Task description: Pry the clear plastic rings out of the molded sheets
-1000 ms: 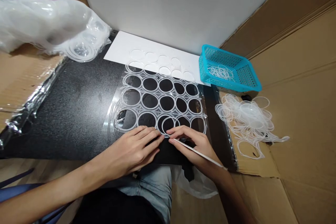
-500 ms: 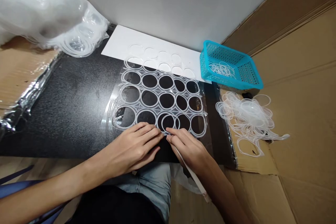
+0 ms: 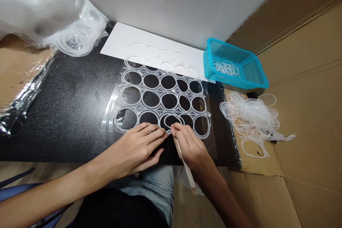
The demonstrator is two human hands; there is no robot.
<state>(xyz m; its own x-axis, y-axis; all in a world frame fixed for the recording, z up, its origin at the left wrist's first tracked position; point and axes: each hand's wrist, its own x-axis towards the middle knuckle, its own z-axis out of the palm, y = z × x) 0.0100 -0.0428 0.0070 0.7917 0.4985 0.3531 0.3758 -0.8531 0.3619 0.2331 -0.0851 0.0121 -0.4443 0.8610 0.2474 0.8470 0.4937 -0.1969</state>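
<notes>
A clear sheet of moulded white rings lies on a black mat. My left hand rests flat on the sheet's near edge, fingers stretched out and pressing it down. My right hand is closed around a thin white stick, whose tip meets a partly lifted ring in the near row. The stick's back end points toward me.
A turquoise basket with loose rings stands at the back right. A heap of loose rings lies on the cardboard to the right. A white paper sheet lies behind the mat. A plastic bag of rings sits at the back left.
My right hand has turned the stick from pointing right to pointing back toward me, and its fingertips have moved onto the loosened ring. My left hand has stayed in place.
</notes>
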